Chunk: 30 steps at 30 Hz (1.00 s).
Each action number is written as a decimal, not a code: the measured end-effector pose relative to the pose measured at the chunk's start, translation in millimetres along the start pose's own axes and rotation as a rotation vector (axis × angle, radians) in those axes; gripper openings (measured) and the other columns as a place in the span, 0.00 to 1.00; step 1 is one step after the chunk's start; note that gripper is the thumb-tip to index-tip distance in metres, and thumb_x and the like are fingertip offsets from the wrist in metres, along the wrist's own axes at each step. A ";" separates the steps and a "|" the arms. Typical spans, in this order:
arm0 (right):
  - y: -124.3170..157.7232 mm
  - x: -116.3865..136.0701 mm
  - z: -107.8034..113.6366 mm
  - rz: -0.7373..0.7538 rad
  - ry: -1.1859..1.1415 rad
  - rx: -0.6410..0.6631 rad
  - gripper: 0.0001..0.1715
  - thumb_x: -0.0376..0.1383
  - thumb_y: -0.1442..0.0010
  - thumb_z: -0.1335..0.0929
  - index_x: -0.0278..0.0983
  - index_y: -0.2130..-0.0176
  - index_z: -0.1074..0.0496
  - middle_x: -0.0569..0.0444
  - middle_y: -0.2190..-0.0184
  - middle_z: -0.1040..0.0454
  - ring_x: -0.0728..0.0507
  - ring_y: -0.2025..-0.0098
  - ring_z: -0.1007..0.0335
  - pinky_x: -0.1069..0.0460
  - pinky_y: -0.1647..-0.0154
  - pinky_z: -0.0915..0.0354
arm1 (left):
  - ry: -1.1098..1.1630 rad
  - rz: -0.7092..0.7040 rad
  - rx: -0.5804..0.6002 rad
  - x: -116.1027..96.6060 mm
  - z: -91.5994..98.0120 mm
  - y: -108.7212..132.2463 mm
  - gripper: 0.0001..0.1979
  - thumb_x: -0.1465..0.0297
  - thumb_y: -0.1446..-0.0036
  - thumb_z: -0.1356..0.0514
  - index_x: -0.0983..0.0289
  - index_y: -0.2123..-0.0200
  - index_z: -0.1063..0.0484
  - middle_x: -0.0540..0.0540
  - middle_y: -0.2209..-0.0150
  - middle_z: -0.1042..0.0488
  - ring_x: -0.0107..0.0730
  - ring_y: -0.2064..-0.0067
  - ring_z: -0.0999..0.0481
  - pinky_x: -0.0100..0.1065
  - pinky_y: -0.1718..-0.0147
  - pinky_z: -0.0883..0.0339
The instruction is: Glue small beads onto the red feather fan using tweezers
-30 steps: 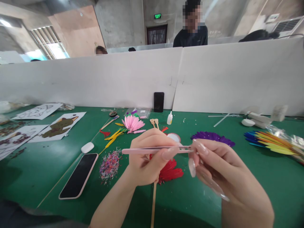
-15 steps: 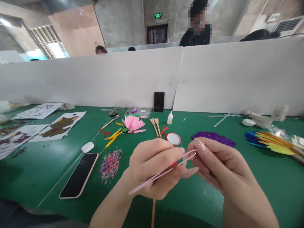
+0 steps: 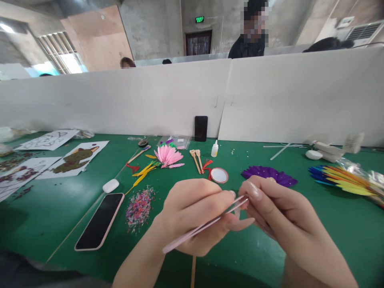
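Note:
My left hand is closed around pink tweezers, whose tips point right toward my right hand. The fingers of my right hand are pinched together at the tweezer tips; what they hold, if anything, is too small to make out. A wooden stick shows below my left hand, its upper end hidden by that hand. Just beyond my hands lie a round white lid-like dish with a red rim and a fan of purple feathers or petals.
On the green table are a phone, colourful flakes, pink petals, a glue bottle and multicoloured feathers. A black phone leans on the white partition. A person is behind it.
The tweezers' arms have come closer together, and their tips sit slightly lower. Both my hands have shifted a little. The red bit seen between my left fingers is no longer visible. The person behind moved slightly right.

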State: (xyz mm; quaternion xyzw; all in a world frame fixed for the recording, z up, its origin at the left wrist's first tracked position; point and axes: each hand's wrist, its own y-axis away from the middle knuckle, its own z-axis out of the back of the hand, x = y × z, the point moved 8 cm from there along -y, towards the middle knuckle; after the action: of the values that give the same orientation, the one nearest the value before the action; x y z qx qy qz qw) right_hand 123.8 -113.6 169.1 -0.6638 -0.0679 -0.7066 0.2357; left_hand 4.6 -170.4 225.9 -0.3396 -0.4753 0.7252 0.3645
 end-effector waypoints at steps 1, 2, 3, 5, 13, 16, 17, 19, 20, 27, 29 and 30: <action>0.7 -0.9 1.9 0.006 0.022 -0.017 0.18 0.44 0.37 0.37 0.38 0.75 0.38 0.60 0.79 0.46 0.52 0.78 0.52 0.58 0.81 0.48 | 0.002 -0.011 0.006 -0.3 -0.5 -0.1 0.08 0.71 0.40 0.44 0.69 0.66 0.28 0.54 0.73 0.26 0.26 0.72 0.29 0.28 0.77 0.33; 1.1 -1.6 4.5 0.013 0.033 -0.045 0.18 0.44 0.37 0.36 0.38 0.75 0.37 0.59 0.79 0.45 0.51 0.78 0.51 0.57 0.80 0.46 | 0.008 -0.018 0.008 -0.3 -0.8 -0.2 0.07 0.72 0.41 0.44 0.70 0.66 0.28 0.54 0.73 0.26 0.26 0.72 0.28 0.28 0.78 0.33; 1.4 -2.1 6.7 0.020 0.035 -0.072 0.17 0.45 0.38 0.36 0.39 0.74 0.36 0.59 0.79 0.44 0.51 0.78 0.50 0.57 0.80 0.44 | 0.018 -0.019 0.007 0.1 -1.0 -0.3 0.07 0.72 0.41 0.44 0.70 0.66 0.28 0.54 0.73 0.26 0.26 0.72 0.28 0.27 0.77 0.33; 1.2 -3.1 9.1 0.026 0.021 -0.108 0.17 0.46 0.39 0.35 0.39 0.74 0.35 0.58 0.79 0.42 0.50 0.78 0.48 0.56 0.79 0.42 | 0.043 -0.003 0.000 2.3 -1.2 -0.5 0.07 0.73 0.41 0.44 0.70 0.66 0.28 0.54 0.73 0.26 0.26 0.72 0.28 0.27 0.77 0.32; 1.0 -11.9 2.5 -0.027 -0.051 -0.016 0.14 0.42 0.36 0.37 0.39 0.72 0.37 0.59 0.78 0.44 0.52 0.78 0.51 0.57 0.79 0.45 | 0.082 -0.003 -0.025 5.8 -0.8 0.0 0.06 0.74 0.41 0.44 0.70 0.68 0.28 0.54 0.74 0.27 0.25 0.72 0.29 0.26 0.78 0.33; 0.9 -12.9 2.1 -0.036 -0.039 -0.008 0.13 0.42 0.36 0.37 0.39 0.70 0.36 0.59 0.77 0.44 0.51 0.77 0.52 0.57 0.79 0.46 | 0.016 -0.009 -0.026 2.6 -0.8 0.5 0.07 0.74 0.41 0.45 0.70 0.67 0.28 0.53 0.74 0.27 0.25 0.73 0.29 0.26 0.78 0.33; 0.5 -12.2 2.2 -0.034 -0.032 -0.009 0.13 0.42 0.36 0.37 0.39 0.70 0.36 0.59 0.77 0.44 0.51 0.77 0.52 0.56 0.79 0.47 | -0.013 -0.015 -0.026 1.2 -0.7 0.6 0.07 0.74 0.41 0.45 0.70 0.67 0.28 0.53 0.74 0.27 0.25 0.73 0.30 0.26 0.78 0.33; -0.5 -9.4 1.4 -0.027 -0.029 -0.003 0.14 0.42 0.36 0.37 0.39 0.71 0.37 0.60 0.77 0.45 0.51 0.77 0.53 0.56 0.79 0.47 | -0.070 -0.030 -0.033 -0.9 -0.2 0.7 0.07 0.75 0.41 0.45 0.70 0.67 0.28 0.53 0.75 0.27 0.25 0.73 0.30 0.26 0.77 0.33; -0.9 -7.9 0.5 -0.027 -0.033 0.006 0.15 0.42 0.36 0.38 0.38 0.72 0.38 0.60 0.78 0.46 0.52 0.77 0.53 0.57 0.79 0.48 | -0.089 -0.040 -0.042 -1.6 0.5 0.7 0.07 0.75 0.41 0.45 0.70 0.67 0.28 0.53 0.75 0.27 0.25 0.73 0.30 0.26 0.77 0.33; -4.9 1.3 -4.1 -0.035 -0.115 0.024 0.19 0.44 0.36 0.37 0.37 0.75 0.39 0.62 0.80 0.50 0.54 0.81 0.58 0.57 0.84 0.57 | -0.032 -0.007 -0.152 5.1 9.4 -0.6 0.07 0.73 0.42 0.43 0.69 0.70 0.27 0.52 0.76 0.26 0.24 0.74 0.29 0.26 0.77 0.33; -6.1 0.8 -4.6 -0.064 -0.133 0.011 0.21 0.46 0.37 0.37 0.38 0.76 0.41 0.62 0.81 0.51 0.53 0.81 0.59 0.56 0.85 0.59 | -0.025 -0.033 -0.137 3.0 7.2 -0.9 0.06 0.72 0.43 0.43 0.68 0.69 0.27 0.52 0.77 0.27 0.25 0.75 0.29 0.27 0.79 0.33; -6.5 -0.1 -4.9 -0.083 -0.138 0.008 0.21 0.47 0.38 0.36 0.38 0.76 0.41 0.62 0.82 0.51 0.53 0.82 0.59 0.56 0.85 0.59 | -0.030 -0.043 -0.124 2.0 5.5 -0.9 0.06 0.71 0.43 0.42 0.68 0.69 0.27 0.52 0.77 0.27 0.26 0.75 0.29 0.27 0.79 0.33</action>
State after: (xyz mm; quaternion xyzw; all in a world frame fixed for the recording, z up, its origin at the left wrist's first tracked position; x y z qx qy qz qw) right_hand 116.5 -109.8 169.9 -0.7066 -0.1142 -0.6680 0.2034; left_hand -0.9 -170.9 228.2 -0.3402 -0.5317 0.6916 0.3509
